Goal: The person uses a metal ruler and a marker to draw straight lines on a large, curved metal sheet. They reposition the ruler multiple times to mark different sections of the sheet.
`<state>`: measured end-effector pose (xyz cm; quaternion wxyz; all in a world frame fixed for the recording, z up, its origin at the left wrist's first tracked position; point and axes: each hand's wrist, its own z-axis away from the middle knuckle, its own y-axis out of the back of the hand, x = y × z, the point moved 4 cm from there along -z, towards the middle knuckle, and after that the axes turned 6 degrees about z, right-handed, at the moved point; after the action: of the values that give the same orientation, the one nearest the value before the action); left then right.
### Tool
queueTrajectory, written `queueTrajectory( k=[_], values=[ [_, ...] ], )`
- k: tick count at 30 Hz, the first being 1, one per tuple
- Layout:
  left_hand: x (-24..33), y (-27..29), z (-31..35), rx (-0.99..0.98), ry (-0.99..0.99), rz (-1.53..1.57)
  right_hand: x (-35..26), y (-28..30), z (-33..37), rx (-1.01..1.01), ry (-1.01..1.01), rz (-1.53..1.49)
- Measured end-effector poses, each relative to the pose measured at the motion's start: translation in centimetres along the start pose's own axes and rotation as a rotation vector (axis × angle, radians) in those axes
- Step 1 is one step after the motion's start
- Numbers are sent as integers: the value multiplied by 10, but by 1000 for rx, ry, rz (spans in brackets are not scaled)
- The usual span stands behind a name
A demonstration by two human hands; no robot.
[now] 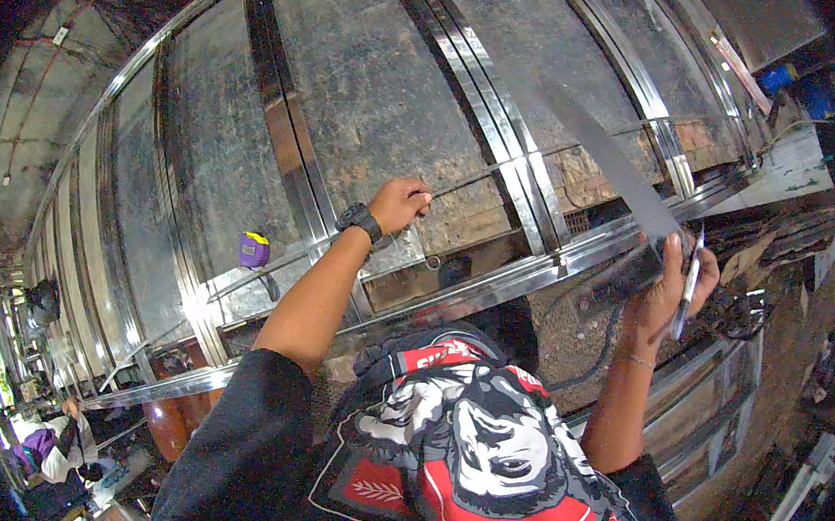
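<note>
My left hand (pixel 402 206), below a black wristwatch (pixel 359 221), is closed with its fingertips at a thin dark cord (pixel 476 178) that runs across the metal frame. Whether the cord passes through or beneath the fingers is partly hidden by the hand. My right hand (pixel 681 286) grips the wide end of a long flat grey metal strip (pixel 613 164). The strip points away to the far left over the frame. A narrow pale piece (pixel 689 287) stands out along the same fingers; its kind is unclear.
Shiny metal channels (pixel 292 153) cross the large framed panel, with a long rail (pixel 454 299) along its near edge. A purple and yellow tape measure (pixel 254 250) sits left of my forearm. Another person (pixel 63 442) is at lower left. Blue containers (pixel 779 78) stand at far right.
</note>
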<state>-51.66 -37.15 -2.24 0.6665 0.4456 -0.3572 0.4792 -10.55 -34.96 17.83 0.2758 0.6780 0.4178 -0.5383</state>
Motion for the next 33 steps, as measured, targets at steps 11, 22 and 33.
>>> queueTrajectory(
  k=[11,22,33],
  values=[
    [-7,6,0,146,-39,-292,70,-174,-110,-356,-263,-315],
    [14,-38,25,618,-71,-668,199,-300,-136,-484,-471,-230],
    [18,-44,33,825,-173,-697,267,-313,-153,-632,303,158]
  ],
)
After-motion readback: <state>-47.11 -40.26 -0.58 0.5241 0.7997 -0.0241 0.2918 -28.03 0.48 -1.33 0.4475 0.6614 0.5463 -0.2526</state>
